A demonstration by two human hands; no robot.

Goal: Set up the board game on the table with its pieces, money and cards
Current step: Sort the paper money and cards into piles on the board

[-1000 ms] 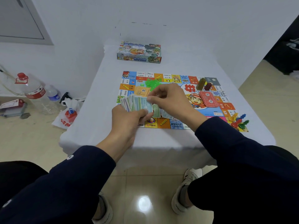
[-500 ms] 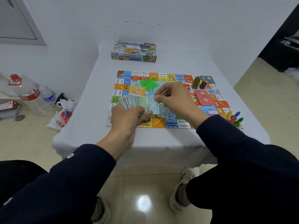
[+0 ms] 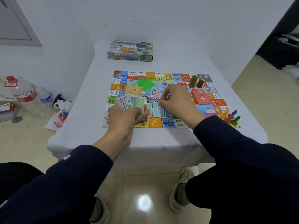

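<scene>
The colourful game board [image 3: 208, 109] lies flat on the white table [image 3: 80, 120]. My left hand [image 3: 127, 115] grips a fanned stack of paper money [image 3: 131, 102] over the board's near left part. My right hand [image 3: 176, 101] pinches a blue-green note [image 3: 157, 111] at the fan's right end. On the board sit a heap of green houses [image 3: 146, 84], an orange card pile [image 3: 133, 91], a red card pile [image 3: 200, 96], a die [image 3: 164, 82], two tall pieces [image 3: 195, 81] and coloured pawns [image 3: 231, 118] at the near right corner.
The game box [image 3: 130, 50] stands at the table's far edge by the wall. Left of the table, on the floor, are large water bottles [image 3: 24, 94] and a white plastic bag [image 3: 59, 117]. My knees and shoes are below the table's near edge.
My right hand has slid right, away from the fan, drawing a note out at its right end. The left hand keeps its grip on the stack.
</scene>
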